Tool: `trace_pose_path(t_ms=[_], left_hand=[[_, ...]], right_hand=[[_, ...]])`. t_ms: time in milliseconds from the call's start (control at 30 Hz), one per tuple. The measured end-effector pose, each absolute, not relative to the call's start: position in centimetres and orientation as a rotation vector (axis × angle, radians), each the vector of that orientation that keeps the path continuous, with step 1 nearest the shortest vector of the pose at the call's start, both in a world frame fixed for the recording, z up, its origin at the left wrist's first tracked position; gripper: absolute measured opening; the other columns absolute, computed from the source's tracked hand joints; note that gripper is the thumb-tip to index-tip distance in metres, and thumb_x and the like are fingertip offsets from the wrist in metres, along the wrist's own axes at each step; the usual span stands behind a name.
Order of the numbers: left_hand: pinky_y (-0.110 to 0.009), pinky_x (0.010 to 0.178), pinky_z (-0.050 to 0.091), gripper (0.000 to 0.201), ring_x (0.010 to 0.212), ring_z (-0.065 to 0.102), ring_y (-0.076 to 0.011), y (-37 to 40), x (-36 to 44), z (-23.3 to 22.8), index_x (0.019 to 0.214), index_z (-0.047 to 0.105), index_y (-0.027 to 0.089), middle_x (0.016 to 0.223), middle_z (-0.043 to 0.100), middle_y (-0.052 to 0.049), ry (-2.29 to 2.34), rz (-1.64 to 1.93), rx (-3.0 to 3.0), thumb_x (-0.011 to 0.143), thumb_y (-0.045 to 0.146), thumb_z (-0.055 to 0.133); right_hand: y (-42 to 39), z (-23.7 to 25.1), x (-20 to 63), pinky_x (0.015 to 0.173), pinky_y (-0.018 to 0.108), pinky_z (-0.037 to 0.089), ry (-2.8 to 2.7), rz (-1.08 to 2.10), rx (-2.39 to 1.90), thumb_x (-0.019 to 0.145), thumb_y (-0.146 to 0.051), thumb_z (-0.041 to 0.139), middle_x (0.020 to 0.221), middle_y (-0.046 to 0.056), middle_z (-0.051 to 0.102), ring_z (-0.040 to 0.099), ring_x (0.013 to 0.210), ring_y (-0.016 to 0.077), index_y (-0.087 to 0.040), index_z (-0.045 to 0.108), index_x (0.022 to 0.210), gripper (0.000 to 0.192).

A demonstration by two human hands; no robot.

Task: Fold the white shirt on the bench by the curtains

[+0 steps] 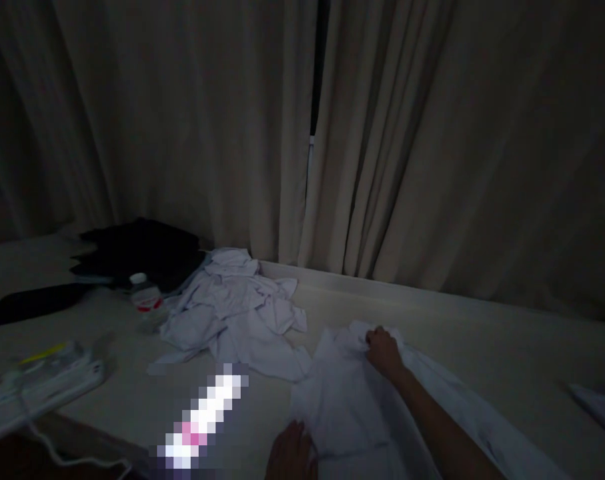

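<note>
A white garment [342, 400] lies spread on the pale surface in front of me. My right hand [383, 352] is closed on its far edge, near the collar area. My left hand [292, 457] rests at the bottom of the view on the garment's near left edge, fingers curled on the cloth. A crumpled pile of white clothes [237, 310] lies just to the left of the garment.
A clear water bottle [147, 300] with a red label stands left of the pile. Dark folded clothes [142, 253] lie behind it. A white power strip [42, 387] with a cable sits at far left. Beige curtains [407, 147] hang along the back.
</note>
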State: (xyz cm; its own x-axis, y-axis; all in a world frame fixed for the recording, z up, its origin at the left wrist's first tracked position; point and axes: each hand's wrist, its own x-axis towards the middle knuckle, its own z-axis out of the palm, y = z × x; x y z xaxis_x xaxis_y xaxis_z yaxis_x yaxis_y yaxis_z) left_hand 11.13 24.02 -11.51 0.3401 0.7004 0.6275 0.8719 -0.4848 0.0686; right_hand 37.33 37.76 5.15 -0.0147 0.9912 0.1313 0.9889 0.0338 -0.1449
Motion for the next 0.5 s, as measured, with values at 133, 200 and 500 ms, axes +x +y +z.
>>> trace_pose_path(t_ms=[133,200,500], left_hand=[[-0.036,0.086,0.054,0.034,0.098,0.063,-0.0213,24.2,13.0,-6.9,0.106,0.06,0.021,0.105,0.068,-0.009,-1.41,-0.933,-2.512,0.076,0.01,0.048],[-0.036,0.088,0.052,0.035,0.101,0.061,-0.0207,24.2,13.9,-5.4,0.107,0.059,0.019,0.108,0.065,-0.01,-1.426,-1.01,-2.585,0.077,0.008,0.044],[-0.04,0.096,0.045,0.042,0.106,0.056,-0.0221,25.4,15.2,-3.6,0.114,0.057,0.014,0.113,0.061,-0.012,-1.671,-0.876,-2.786,0.077,0.008,0.038]], right_hand=[[35.9,13.0,37.8,0.072,0.025,0.038,-2.118,-0.067,-1.752,0.07,-0.011,0.048,0.094,0.006,0.056,0.052,0.083,0.0147,-0.018,0.05,0.082,0.015],[34.3,17.2,37.8,0.063,0.025,0.036,-2.084,-0.062,-1.595,0.07,-0.013,0.048,0.078,0.001,0.054,0.049,0.07,0.0136,-0.02,0.047,0.079,0.012],[31.8,29.2,36.6,0.074,0.028,0.04,-2.123,-0.385,-1.25,0.075,-0.01,0.043,0.095,0.004,0.05,0.051,0.088,0.0158,-0.017,0.053,0.102,0.03]])
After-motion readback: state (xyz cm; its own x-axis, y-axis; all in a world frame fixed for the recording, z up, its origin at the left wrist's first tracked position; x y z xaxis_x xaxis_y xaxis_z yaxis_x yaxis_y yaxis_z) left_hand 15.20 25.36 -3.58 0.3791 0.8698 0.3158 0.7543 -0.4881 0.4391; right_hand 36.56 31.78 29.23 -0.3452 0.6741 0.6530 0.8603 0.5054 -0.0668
